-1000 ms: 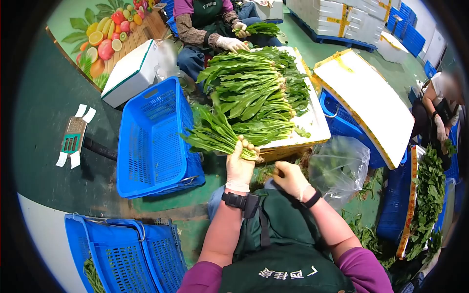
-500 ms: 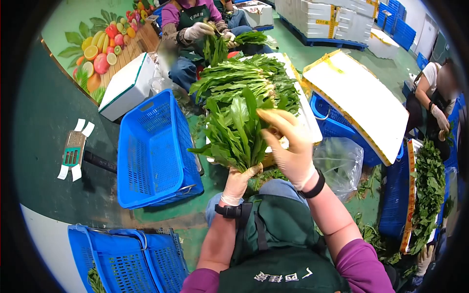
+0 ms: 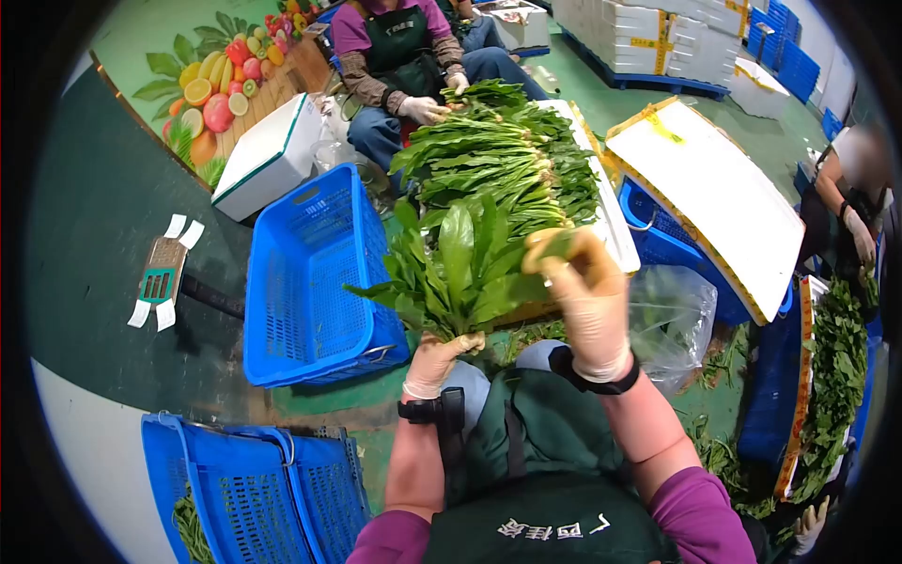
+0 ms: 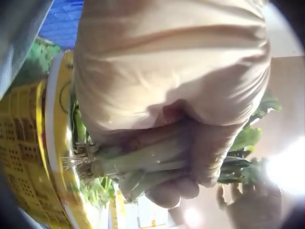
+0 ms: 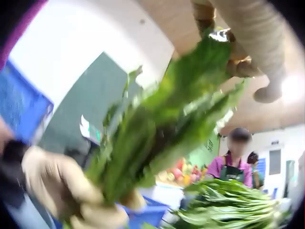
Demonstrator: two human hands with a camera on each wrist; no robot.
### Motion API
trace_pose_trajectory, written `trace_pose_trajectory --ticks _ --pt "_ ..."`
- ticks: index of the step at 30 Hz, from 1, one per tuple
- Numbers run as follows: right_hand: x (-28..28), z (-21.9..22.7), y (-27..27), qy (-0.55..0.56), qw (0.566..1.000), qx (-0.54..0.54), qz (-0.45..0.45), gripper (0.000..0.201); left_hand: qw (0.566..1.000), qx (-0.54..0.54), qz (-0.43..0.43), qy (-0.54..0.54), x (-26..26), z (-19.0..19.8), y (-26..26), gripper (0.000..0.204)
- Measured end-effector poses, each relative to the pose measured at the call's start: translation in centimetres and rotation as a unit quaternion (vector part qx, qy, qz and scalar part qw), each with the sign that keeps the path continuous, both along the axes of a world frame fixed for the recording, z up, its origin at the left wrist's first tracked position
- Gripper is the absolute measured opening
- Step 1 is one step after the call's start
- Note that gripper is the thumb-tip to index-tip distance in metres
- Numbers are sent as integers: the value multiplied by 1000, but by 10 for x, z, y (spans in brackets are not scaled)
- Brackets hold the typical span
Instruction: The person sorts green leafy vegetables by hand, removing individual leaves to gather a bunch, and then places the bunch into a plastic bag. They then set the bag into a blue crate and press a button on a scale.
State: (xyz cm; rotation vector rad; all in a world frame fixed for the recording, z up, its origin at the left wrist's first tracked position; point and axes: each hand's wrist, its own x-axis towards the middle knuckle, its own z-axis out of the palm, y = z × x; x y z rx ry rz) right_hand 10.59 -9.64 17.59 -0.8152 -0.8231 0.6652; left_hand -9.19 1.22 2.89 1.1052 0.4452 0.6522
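My gloved left hand (image 3: 435, 365) grips a bunch of long-leaved greens (image 3: 456, 273) round the stems, leaves fanning upward. In the left wrist view, pale stems (image 4: 147, 160) with stringy roots (image 4: 85, 164) stick out of that fist. To the right of the bunch, my gloved right hand (image 3: 594, 310) has curled fingers and pinches the end of one leaf (image 3: 561, 246). The right wrist view shows this leaf blurred, running up to the fingers. Beyond the bunch, a heap of the same greens (image 3: 498, 160) lies on a white foam box (image 3: 611, 230).
An upright blue crate (image 3: 315, 273) stands at the left, with a scale (image 3: 158, 277) beyond it. Tilted blue crates (image 3: 244, 489) are at lower left. To the right are a clear plastic bag (image 3: 672, 320) and a foam lid (image 3: 709, 202). A person (image 3: 404, 56) sits opposite, hands at the heap.
My left hand has turned the bunch from lying sideways to leaves up. The right hand has risen from near my lap to the leaves and now pinches one. The person opposite has lowered their greens.
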Motion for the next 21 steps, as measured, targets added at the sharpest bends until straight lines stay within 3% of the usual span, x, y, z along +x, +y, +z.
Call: trace_pose_trajectory --ticks 1,3,4,5,6,7,9,12,15,18,21 --pt "5 -3 1 23 999 32 -21 12 1000 2 16 23 -8 1 1 41" --pt "29 -15 -12 -199 970 -125 59 22 1000 -6 19 11 -24 10 4 46" --pt "28 -17 -15 -385 906 -175 -3 28 1000 -9 -10 -7 -32 9 7 46" --pt "22 -18 -17 -555 801 -213 -68 35 999 -12 -40 -25 -40 9 11 47" --pt "14 -17 -18 -558 791 -206 -144 43 1000 4 -30 4 -47 8 12 47" --pt "8 -5 -18 -501 835 -125 -190 39 1000 5 -25 5 -51 9 14 47" --pt "-3 16 -28 -440 885 -13 -149 34 996 62 1 63 -56 10 12 46" --pt "-31 33 -2 -457 882 93 -73 27 997 28 18 64 -48 18 3 35" --pt "-43 18 33 -530 840 -26 -110 29 996 3 27 86 -49 17 2 30" --pt "-42 12 43 -545 830 -91 -80 28 986 70 12 151 -53 18 1 32" --pt "-38 -7 44 -549 828 -76 -81 24 982 76 35 169 -51 23 -1 33"
